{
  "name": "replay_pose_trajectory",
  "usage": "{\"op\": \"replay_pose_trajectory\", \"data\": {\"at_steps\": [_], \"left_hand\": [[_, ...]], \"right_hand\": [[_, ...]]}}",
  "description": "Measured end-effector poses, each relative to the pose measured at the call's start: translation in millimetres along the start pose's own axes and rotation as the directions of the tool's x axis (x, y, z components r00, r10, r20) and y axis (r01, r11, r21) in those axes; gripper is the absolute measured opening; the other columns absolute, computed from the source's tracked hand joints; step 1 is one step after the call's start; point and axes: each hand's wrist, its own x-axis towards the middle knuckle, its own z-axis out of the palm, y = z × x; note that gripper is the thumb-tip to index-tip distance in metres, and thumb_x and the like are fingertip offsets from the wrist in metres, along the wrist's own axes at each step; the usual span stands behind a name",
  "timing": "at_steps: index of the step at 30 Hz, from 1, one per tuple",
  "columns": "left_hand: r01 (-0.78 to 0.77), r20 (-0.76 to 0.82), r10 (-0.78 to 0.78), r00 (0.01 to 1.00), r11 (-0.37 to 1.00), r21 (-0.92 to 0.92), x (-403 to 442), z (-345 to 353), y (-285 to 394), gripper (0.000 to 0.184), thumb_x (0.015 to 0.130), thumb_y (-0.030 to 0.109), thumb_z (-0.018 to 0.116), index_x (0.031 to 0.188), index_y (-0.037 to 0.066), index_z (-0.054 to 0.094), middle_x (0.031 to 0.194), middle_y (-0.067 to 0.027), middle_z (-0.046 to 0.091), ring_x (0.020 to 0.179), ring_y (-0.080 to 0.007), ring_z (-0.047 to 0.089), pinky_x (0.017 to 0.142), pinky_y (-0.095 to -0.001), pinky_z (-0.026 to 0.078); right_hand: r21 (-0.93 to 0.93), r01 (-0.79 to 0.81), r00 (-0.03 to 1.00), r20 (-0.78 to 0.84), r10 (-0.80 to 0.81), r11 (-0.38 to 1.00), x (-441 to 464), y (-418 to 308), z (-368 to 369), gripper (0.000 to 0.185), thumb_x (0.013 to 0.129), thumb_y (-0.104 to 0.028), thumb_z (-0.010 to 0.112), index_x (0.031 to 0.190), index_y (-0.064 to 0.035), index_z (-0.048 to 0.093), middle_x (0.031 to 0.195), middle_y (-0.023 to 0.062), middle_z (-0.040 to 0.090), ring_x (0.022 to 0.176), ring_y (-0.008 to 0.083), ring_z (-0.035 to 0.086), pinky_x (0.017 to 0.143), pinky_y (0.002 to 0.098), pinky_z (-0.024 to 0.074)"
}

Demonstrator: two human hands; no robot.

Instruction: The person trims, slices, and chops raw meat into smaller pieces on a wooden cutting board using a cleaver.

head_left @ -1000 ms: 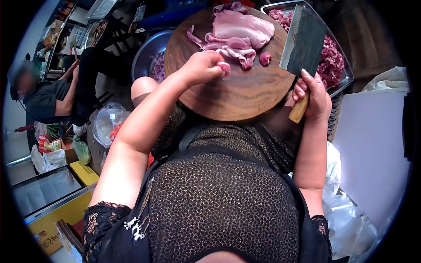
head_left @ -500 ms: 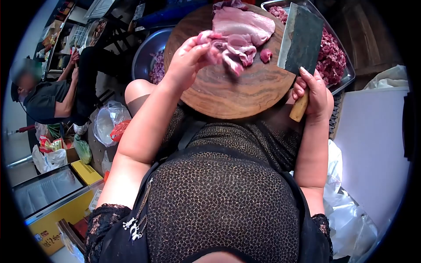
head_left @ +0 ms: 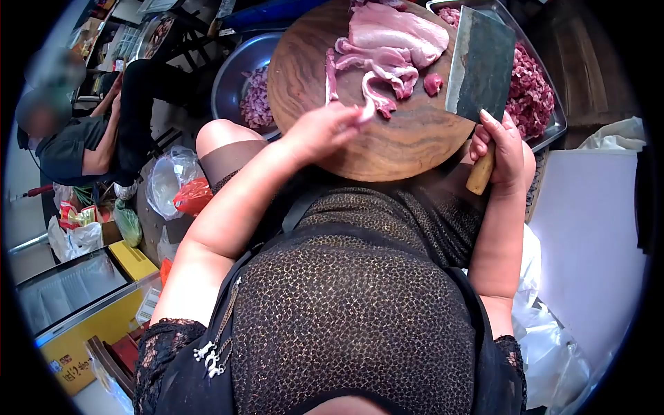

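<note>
My right hand (head_left: 496,149) is wrapped round the wooden handle of a cleaver (head_left: 482,66), its broad dark blade raised over the right edge of the round wooden board (head_left: 408,149). Over the board's near left part, my left hand (head_left: 328,133) pinches the end of a pale meat strip (head_left: 370,104). A thin strip (head_left: 331,76) lies just beyond my fingers. Behind it rests a large slab of meat (head_left: 398,31) with loose folds in front. A small red piece (head_left: 433,84) sits between the slab and the blade.
A metal bowl (head_left: 225,86) with chopped pieces stands left of the board. A metal tray (head_left: 559,114) of cut meat (head_left: 531,90) is at the right. A seated person (head_left: 76,145) is at the far left, near plastic bags (head_left: 169,183). A white surface (head_left: 588,228) stands right.
My left hand lifted meat up and left, then came back down toward the near board. A thin strip now lies apart at the left. The cleaver has stayed raised in my right hand.
</note>
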Motion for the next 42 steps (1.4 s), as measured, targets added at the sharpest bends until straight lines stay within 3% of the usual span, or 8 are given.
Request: {"op": "replay_pose_trajectory", "data": {"at_steps": [7,9,13,18,27,32,37,42], "left_hand": [[-0.168,0.058,0.160,0.985,0.970,0.174,-12.1,28.5,9.1,0.028,0.078,0.007,0.063,0.106,0.008,0.067,0.097,-0.0148,0.063,0.090,-0.0346,0.063,0.080,-0.0426,0.053],[-0.170,0.004,0.173,0.985,0.964,0.204,-14.8,32.5,11.4,0.030,0.077,0.006,0.062,0.107,0.008,0.066,0.096,-0.0152,0.063,0.091,-0.0347,0.062,0.082,-0.0424,0.052],[-0.059,0.035,0.052,0.998,0.966,0.251,-18.6,36.0,26.3,0.036,0.076,0.002,0.059,0.112,0.007,0.064,0.097,-0.0176,0.064,0.096,-0.0361,0.062,0.087,-0.0437,0.051],[0.136,0.118,-0.111,0.987,0.965,-0.225,-16.3,35.0,17.1,0.038,0.079,0.000,0.056,0.117,0.003,0.062,0.108,-0.0189,0.067,0.105,-0.0334,0.065,0.092,-0.0405,0.051],[0.043,0.365,0.037,0.930,0.977,-0.208,-0.8,-4.8,45.1,0.031,0.079,0.003,0.056,0.108,0.003,0.068,0.102,-0.0136,0.071,0.096,-0.0234,0.068,0.091,-0.0351,0.051],[0.330,0.222,-0.245,0.944,0.744,-0.581,0.1,-50.4,26.8,0.024,0.092,0.011,0.057,0.113,0.005,0.067,0.101,-0.0031,0.071,0.075,-0.0068,0.061,0.068,-0.0226,0.050],[0.089,-0.218,-0.364,0.905,0.665,-0.741,29.7,-92.1,15.6,0.026,0.093,0.006,0.051,0.116,0.001,0.063,0.106,-0.0046,0.069,0.075,-0.0015,0.057,0.065,-0.0189,0.046],[0.492,-0.315,-0.575,0.755,0.814,-0.308,57.0,-37.4,-36.6,0.054,0.088,0.036,0.063,0.122,-0.006,0.057,0.112,-0.0211,0.067,0.101,-0.0284,0.064,0.091,-0.0353,0.049]], "right_hand": [[-0.319,0.028,1.000,0.012,-0.026,0.947,1.2,-4.5,18.6,0.014,0.097,-0.017,0.060,0.105,-0.0076,0.053,0.063,-0.0014,0.048,0.048,0.0077,0.049,0.041,0.0234,0.0425],[-0.647,-0.060,0.992,0.047,0.118,0.761,7.8,-20.3,43.4,0.015,0.096,-0.019,0.060,0.102,-0.0053,0.059,0.065,0.0036,0.055,0.054,0.0126,0.056,0.048,0.0291,0.0482],[-0.799,0.590,0.797,0.599,-0.072,-0.119,33.1,4.5,115.9,0.026,0.093,-0.027,0.061,0.096,-0.0020,0.067,0.076,0.0151,0.069,0.068,0.0290,0.068,0.064,0.0404,0.0536],[-0.724,0.615,0.785,0.527,0.325,-0.313,80.0,63.7,175.3,0.033,0.094,-0.032,0.059,0.101,-0.0017,0.068,0.084,0.0192,0.070,0.082,0.0377,0.069,0.075,0.0457,0.0538],[-0.808,0.551,0.830,0.506,0.236,-0.209,88.2,58.9,186.5,0.031,0.093,-0.028,0.059,0.106,-0.0037,0.071,0.103,0.0199,0.070,0.096,0.0355,0.068,0.084,0.0441,0.0533],[-0.770,0.253,0.959,0.278,-0.049,0.585,62.8,14.1,128.5,0.032,0.095,-0.027,0.062,0.113,-0.0007,0.064,0.060,0.0023,0.055,0.048,0.0096,0.052,0.041,0.0267,0.0406],[-0.662,0.065,0.998,0.034,-0.056,0.747,28.0,-33.4,59.2,0.025,0.098,-0.028,0.060,0.094,-0.0031,0.059,0.060,-0.0026,0.050,0.045,0.0077,0.048,0.041,0.0245,0.0418],[-0.485,0.026,0.994,-0.082,-0.075,0.874,20.1,-9.5,9.0,0.021,0.099,-0.028,0.060,0.092,-0.0092,0.053,0.060,-0.0027,0.048,0.044,0.0085,0.047,0.040,0.0247,0.0429]]}}
